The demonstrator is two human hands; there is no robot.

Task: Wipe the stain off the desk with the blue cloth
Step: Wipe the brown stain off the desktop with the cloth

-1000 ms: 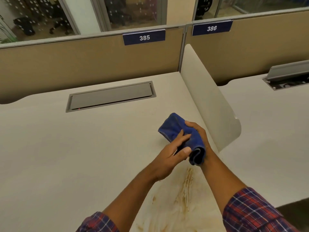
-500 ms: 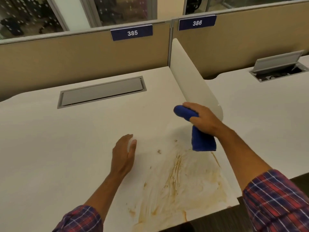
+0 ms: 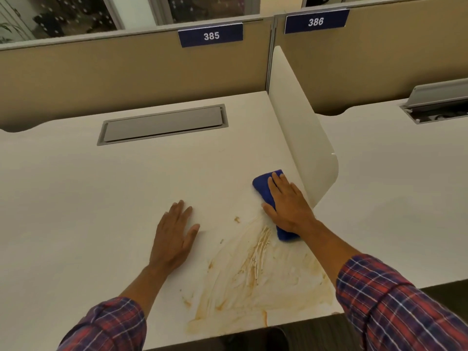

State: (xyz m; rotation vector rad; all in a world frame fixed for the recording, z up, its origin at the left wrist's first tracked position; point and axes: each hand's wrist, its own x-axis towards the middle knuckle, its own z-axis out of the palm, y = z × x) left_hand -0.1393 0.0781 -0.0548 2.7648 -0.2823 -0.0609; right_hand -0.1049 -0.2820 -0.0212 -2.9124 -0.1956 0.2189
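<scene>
Right hand [image 3: 288,206], grip spread, presses the blue cloth [image 3: 263,186] at the far edge of the stain [image 3: 253,272]; left hand [image 3: 174,236] flat alongside. Likely next: a firm drag through.

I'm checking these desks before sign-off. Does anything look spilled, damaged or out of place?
A brown smeared stain covers the desk's near right corner, below the blue cloth under the right hand. On the neighbouring desk the hatch lid stands propped open; this desk's lid lies flat.

One head-worn view — looking forward and steeply down, close over the desk [image 3: 101,198].
</scene>
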